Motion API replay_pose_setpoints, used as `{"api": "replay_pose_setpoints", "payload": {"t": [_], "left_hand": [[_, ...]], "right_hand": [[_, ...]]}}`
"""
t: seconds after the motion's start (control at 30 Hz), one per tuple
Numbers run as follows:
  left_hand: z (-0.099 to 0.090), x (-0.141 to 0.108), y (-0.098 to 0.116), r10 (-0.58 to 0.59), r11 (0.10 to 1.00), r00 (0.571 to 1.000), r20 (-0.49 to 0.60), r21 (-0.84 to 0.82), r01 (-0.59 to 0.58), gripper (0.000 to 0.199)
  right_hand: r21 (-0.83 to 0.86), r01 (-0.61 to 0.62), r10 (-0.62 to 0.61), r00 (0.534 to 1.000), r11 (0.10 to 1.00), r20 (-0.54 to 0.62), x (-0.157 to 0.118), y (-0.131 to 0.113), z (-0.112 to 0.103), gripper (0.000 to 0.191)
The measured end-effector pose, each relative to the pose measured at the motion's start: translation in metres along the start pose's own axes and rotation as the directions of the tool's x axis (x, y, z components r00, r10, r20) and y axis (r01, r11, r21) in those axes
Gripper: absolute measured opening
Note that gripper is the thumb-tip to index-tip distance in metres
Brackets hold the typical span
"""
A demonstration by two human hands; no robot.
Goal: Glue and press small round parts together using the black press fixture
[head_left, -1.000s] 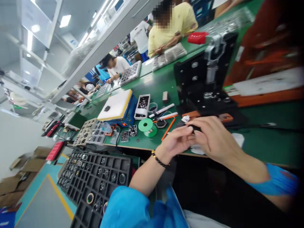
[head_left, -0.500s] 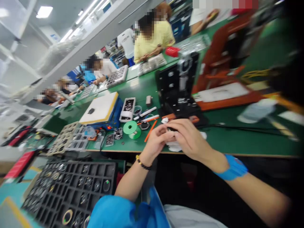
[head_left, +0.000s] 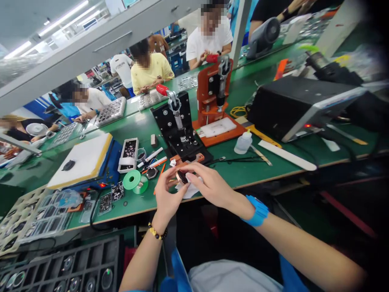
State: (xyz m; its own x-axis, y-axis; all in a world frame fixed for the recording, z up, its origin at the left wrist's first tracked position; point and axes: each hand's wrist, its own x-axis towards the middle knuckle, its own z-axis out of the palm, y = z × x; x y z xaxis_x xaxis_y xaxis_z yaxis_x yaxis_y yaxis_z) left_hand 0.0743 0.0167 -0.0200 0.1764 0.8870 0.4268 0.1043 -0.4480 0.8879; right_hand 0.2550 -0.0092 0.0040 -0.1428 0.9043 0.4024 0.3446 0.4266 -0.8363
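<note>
The left hand (head_left: 167, 194) pinches a small round black piece with a coppery edge (head_left: 182, 177), and the right hand (head_left: 209, 184) pinches its other side, probably to steady it. They hold it tilted over a crumpled white sheet (head_left: 192, 191) on the green tabletop (head_left: 243, 170), perhaps for protection. Beyond, the red-handled black metal clamp fixture (head_left: 180, 132) stands upright, seemingly placed within easy reach.
</note>
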Motion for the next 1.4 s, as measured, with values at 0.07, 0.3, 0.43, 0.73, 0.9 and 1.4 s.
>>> {"api": "replay_pose_setpoints", "payload": {"t": [0.07,0.3,0.43,0.73,0.9,1.4], "left_hand": [[0.000,-0.001,0.000,0.046,0.998,0.999,0.006,0.046,-0.046,0.045],[-0.001,-0.003,-0.005,0.116,0.982,0.992,0.042,0.145,-0.121,0.044],[0.000,-0.005,-0.006,0.150,0.964,0.987,0.060,0.212,-0.159,0.045],[0.000,-0.003,-0.008,0.302,0.860,0.940,0.156,0.380,-0.340,0.042],[0.000,-0.004,-0.010,0.310,0.826,0.934,0.178,0.436,-0.358,0.046],[0.004,0.000,-0.005,0.101,0.937,0.984,0.147,0.318,-0.144,0.038]], "right_hand": [[0.012,-0.030,0.030,1.000,0.999,-0.005,-0.003,-0.001,0.001,0.030],[0.094,-0.087,0.089,0.996,0.992,-0.013,-0.010,0.004,0.007,0.032],[0.116,-0.139,0.142,0.990,0.983,-0.024,-0.009,0.009,0.006,0.032],[0.155,-0.206,0.197,0.978,0.966,0.070,-0.006,0.005,-0.009,0.024],[0.132,-0.218,0.208,0.974,0.967,0.087,-0.006,0.000,-0.013,0.025],[-0.044,-0.204,0.209,0.947,0.978,0.245,0.011,0.006,-0.009,0.036]]}}
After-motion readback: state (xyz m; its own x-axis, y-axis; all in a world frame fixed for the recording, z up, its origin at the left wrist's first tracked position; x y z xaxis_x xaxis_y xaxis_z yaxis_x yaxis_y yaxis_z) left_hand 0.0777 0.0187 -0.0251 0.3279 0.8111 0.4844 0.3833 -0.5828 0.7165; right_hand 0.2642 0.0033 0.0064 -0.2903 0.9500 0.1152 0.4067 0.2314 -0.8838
